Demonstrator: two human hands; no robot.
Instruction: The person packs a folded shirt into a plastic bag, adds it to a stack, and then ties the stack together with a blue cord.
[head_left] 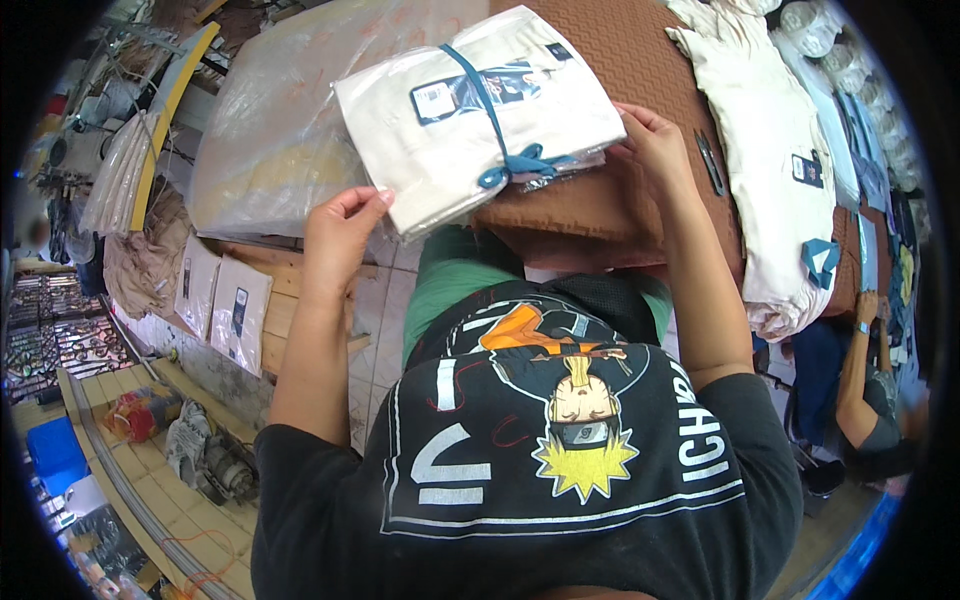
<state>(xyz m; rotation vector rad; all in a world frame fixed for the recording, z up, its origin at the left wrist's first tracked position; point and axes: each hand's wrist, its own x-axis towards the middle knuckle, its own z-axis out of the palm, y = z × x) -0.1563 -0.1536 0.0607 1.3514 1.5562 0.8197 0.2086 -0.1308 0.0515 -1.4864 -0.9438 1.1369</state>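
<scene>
Left hand (340, 235) pinched on the near left corner and right hand (655, 150) closed on the right-hand corner, I hold a flat, plastic-wrapped package of folded cream fabric (400, 150) out in front of me, above the near edge of a worktop covered in brown textured cloth (640, 40). Its long axis runs across me from hand to hand, the right end angled farther away, so my left hand is the nearer to me. A blue fabric ribbon (465, 62) crosses it the short way, its bow (525, 163) at the near edge between my hands. Dark slim snips (710, 165) lie to the right of my right hand, beside a long cream fabric bundle (775, 150).
</scene>
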